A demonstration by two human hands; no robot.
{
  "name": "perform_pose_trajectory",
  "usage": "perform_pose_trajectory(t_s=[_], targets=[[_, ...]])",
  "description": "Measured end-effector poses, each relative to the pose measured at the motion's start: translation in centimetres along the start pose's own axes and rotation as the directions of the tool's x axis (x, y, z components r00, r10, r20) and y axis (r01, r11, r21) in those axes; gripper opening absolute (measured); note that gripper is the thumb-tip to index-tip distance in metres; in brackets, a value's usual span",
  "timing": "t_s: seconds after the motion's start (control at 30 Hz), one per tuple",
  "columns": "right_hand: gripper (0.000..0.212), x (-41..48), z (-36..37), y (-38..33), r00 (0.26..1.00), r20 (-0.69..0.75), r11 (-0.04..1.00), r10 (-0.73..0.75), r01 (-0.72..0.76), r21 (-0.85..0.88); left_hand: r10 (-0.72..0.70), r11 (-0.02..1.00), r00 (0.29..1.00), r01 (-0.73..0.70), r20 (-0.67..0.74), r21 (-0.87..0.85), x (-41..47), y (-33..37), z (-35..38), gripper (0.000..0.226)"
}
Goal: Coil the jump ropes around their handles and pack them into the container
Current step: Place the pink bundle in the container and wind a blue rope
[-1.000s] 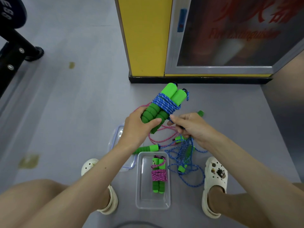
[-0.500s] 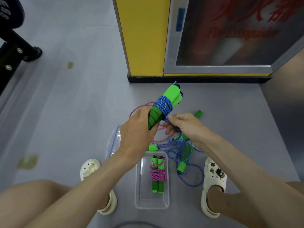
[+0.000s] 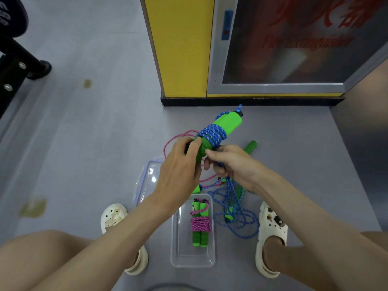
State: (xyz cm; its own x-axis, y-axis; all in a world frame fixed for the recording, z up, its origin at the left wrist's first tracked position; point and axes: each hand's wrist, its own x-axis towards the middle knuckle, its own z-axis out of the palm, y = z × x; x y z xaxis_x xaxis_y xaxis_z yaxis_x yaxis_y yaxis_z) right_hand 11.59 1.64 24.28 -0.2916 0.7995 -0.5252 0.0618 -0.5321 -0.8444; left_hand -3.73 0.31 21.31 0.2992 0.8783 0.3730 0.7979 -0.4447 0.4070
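My left hand (image 3: 180, 166) grips the lower end of a pair of green foam handles (image 3: 224, 127) held above the floor, with several turns of blue rope (image 3: 212, 133) coiled around their middle. My right hand (image 3: 231, 162) pinches the loose blue rope just under the coil; the slack (image 3: 237, 208) trails down to a tangle on the floor. A clear plastic container (image 3: 178, 248) between my feet holds a finished bundle of green handles wrapped in pink rope (image 3: 199, 224). A loose pink rope (image 3: 174, 139) and other green handles (image 3: 251, 146) lie behind my hands.
The clear container lid (image 3: 147, 177) lies on the grey floor left of the container. My white clogs (image 3: 270, 234) flank the container. A yellow post (image 3: 180, 45) and a glass-fronted fire extinguisher cabinet (image 3: 294, 49) stand ahead. Black equipment legs (image 3: 19, 61) are at far left.
The bundle has been turned in my left hand and the blue coil has grown by a wrap. My right hand has come up close beneath the handles with the rope.
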Motion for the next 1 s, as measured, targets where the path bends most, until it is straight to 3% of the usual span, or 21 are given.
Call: perform_pose_trajectory(t_s=[0.1, 0.2, 0.3, 0.4, 0.43, 0.5, 0.57, 0.63, 0.73, 0.93, 1.0], targets=[[0.038, 0.3, -0.2, 0.0, 0.998, -0.066, 0.992, 0.008, 0.0, 0.129, 0.031, 0.999, 1.0, -0.031, -0.004, -0.029, 0.3, -0.1, 0.1, 0.059], [0.045, 0.6, -0.4, -0.1, 0.981, -0.193, 0.992, 0.025, 0.0, 0.125, 0.075, 0.996, 0.995, -0.072, 0.063, -0.053, 0.2, -0.2, 0.3, 0.056], [0.044, 0.7, -0.8, -0.4, 0.964, -0.264, 0.993, 0.035, -0.004, 0.115, -0.052, 0.932, 0.976, 0.124, 0.212, -0.34, 0.4, -0.1, -0.4, 0.062], [0.043, 0.6, -0.8, -0.7, 0.973, -0.228, 0.988, 0.015, 0.021, 0.155, -0.347, 0.666, 0.874, 0.485, 0.34, -0.567, 1.7, -0.1, -1.6, 0.053], [0.043, 0.6, -0.8, -0.7, 0.978, -0.207, 0.986, 0.006, 0.029, 0.164, -0.409, 0.545, 0.805, 0.593, 0.429, -0.593, 2.1, -0.3, -1.9, 0.048], [0.045, 0.5, -0.9, -0.6, 0.985, -0.174, 0.989, -0.009, 0.034, 0.143, -0.398, 0.248, 0.646, 0.759, 0.652, -0.602, 2.3, -0.3, -2.2, 0.044], [0.051, 0.4, -0.8, -0.5, 0.987, -0.158, 0.996, -0.008, 0.022, 0.09, -0.332, 0.07, 0.58, 0.801, 0.743, -0.594, 2.0, -0.3, -2.3, 0.054], [0.056, 0.2, -0.7, -0.4, 0.987, -0.16, 0.999, 0.008, -0.001, 0.045, -0.346, 0.005, 0.587, 0.781, 0.732, -0.625, 2.0, -0.4, -2.3, 0.056], [0.056, -0.1, -0.5, -0.2, 0.986, -0.168, 1.0, 0.017, -0.014, 0.02, -0.432, 0.075, 0.623, 0.746, 0.653, -0.662, 2.3, -0.5, -2.4, 0.042], [0.069, -0.1, -0.4, -0.1, 0.983, -0.173, 0.998, 0.056, -0.059, -0.013, -0.512, 0.412, 0.735, 0.665, 0.445, -0.623, 2.2, -0.3, -2.0, 0.042], [0.063, 0.0, -0.3, 0.1, 0.987, -0.149, 0.997, 0.065, -0.069, -0.027, -0.497, 0.516, 0.785, 0.611, 0.37, -0.601, 2.0, -0.6, -1.7, 0.043]])
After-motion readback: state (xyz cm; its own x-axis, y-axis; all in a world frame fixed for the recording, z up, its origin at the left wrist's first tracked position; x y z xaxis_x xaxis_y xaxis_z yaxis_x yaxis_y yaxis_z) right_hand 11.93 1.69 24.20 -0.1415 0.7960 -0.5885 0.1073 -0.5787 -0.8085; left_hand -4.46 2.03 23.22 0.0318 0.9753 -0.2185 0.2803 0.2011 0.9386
